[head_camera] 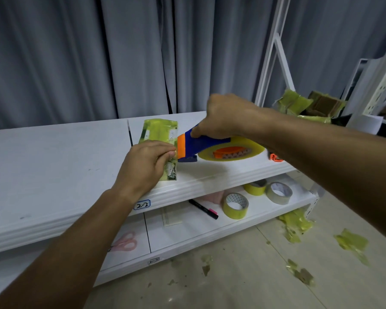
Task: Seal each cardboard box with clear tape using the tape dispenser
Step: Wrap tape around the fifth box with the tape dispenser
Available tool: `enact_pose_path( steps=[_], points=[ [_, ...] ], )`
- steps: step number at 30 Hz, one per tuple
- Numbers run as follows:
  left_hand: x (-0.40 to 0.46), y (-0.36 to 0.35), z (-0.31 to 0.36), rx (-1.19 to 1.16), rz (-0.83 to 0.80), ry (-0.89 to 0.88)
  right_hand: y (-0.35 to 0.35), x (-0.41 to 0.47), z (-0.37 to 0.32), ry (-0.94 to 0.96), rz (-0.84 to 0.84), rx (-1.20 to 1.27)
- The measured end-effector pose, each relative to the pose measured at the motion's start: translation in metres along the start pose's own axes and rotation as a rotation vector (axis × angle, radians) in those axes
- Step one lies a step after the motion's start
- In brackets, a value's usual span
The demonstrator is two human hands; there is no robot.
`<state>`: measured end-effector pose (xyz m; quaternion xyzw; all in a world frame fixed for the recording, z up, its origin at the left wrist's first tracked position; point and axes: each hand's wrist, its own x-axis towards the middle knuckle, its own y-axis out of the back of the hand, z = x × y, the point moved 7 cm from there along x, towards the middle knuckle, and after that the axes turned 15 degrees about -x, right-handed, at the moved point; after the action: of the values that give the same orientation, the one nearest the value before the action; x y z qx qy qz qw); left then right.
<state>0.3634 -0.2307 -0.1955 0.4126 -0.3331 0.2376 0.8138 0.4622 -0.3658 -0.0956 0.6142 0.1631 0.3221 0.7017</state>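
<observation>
We have the box (159, 139), a flat, narrow package already wrapped in yellowish tape, lying on the white worktop (54, 157) with its long axis running away from us, from the front edge toward the grey curtain. Our left hand (146, 162) rests on its near half, fingers curled down and pinching at the right edge, where the tape end seems to sit. Our right hand (223, 118) comes in from the right, wrapped around the blue handle of the tape dispenser (206, 144), whose orange mouth touches the box's right side just beside our left fingertips. So the box lies left of the dispenser, nearer our left hand, and we judge the next pull must run along or across that axis. A label on the shelf edge reads "2-2" (142, 205); small print on the box is too blurred to read.
</observation>
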Motion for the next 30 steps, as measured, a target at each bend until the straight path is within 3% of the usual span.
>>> enact_pose_path(
  steps=[3,7,17,23,30],
  points=[
    [0.002,-0.001,0.000,0.029,0.032,0.008,0.019,0.001,-0.023,0.061,0.094,-0.156],
    [0.002,-0.002,0.003,0.047,0.058,0.031,0.029,0.001,-0.036,0.099,0.096,-0.228],
    [-0.002,-0.002,0.005,0.105,0.146,0.123,0.011,-0.008,-0.016,0.023,0.192,-0.114],
    [-0.003,-0.002,0.009,0.112,0.162,0.151,-0.010,-0.015,0.003,-0.011,0.163,0.053],
    [-0.005,0.001,0.013,0.100,0.141,0.156,0.000,-0.012,0.000,0.006,0.119,-0.031]
  ],
)
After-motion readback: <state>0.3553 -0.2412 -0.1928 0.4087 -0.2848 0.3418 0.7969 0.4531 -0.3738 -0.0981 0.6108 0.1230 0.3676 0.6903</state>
